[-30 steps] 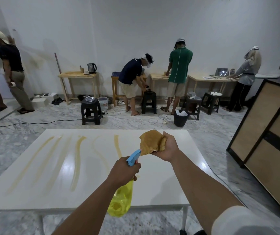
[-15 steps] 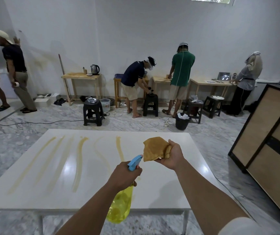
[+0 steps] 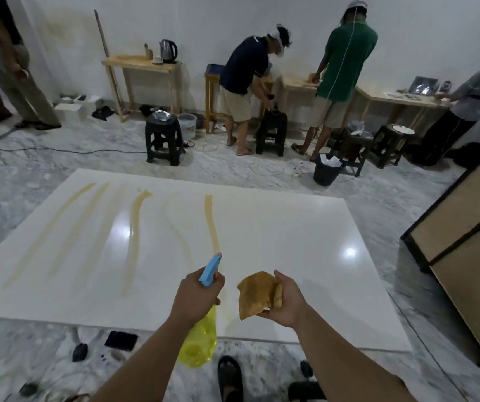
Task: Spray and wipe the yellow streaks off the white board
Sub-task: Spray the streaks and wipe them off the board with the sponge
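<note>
From my head camera, I look down at my two hands over the near edge of the white board (image 3: 276, 227). My left hand (image 3: 196, 297) is closed tight around the neck of the spray bottle (image 3: 199, 340). The bottle is yellow and see-through, and it hangs down below my fist. Its blue top (image 3: 210, 269) sticks up out of my hand and points out over the board. My right hand (image 3: 286, 303) is curled around a brown cloth (image 3: 257, 294). My fingers pinch it so it is bunched up, and a flap of it sticks out to the left. The cloth is up in the air, not touching the board. My two hands are near each other but apart.

The yellow streaks (image 3: 135, 239) run in long lines on the left half of the board. The streak closest to my bottle ends just past the blue top.
</note>
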The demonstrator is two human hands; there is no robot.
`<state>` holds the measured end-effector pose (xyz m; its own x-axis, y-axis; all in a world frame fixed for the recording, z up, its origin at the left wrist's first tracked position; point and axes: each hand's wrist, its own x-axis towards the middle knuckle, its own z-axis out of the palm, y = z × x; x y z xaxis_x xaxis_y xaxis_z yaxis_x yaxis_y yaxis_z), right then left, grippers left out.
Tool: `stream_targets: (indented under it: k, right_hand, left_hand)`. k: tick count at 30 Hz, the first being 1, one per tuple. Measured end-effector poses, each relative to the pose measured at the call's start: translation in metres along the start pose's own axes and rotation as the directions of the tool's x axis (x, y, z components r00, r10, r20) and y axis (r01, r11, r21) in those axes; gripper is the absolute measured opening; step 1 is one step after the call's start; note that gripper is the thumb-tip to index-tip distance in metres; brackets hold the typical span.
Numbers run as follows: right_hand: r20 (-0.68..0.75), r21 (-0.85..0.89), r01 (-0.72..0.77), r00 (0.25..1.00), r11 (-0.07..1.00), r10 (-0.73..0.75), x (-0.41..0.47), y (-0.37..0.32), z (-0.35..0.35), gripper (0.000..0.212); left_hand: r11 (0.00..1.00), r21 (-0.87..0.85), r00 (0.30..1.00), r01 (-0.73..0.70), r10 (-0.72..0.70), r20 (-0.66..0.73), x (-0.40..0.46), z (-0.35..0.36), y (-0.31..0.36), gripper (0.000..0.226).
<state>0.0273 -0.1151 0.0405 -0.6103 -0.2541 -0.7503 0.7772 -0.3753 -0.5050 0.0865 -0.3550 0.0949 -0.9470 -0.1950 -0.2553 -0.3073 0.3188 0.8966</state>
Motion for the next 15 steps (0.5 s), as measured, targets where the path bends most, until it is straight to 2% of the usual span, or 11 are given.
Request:
stream_targets:
  k: [3,10,15]
  right_hand:
    - [0.025,-0.053,-0.056,0.998,0.997,0.058,0.049,-0.018,0.005,0.066]
    - [-0.108,-0.178,-0.017,0.994,0.984,-0.002,0.174,-0.131,0.042,0.057]
    - [-0.151,-0.369,0.100,0.974,0.924,-0.166,0.269,-0.236,0.099,0.037]
  left_hand:
    - [0.998,-0.026,0.997,0.051,-0.053,-0.057,0.041,-0.001,-0.001,0.020]
    - [0.991,-0.069,0.985,0.118,-0.126,-0.116,0.161,-0.005,0.014,0.015]
    - [0.988,-0.107,0.983,0.115,-0.129,-0.131,0.252,-0.003,0.014,0.016]
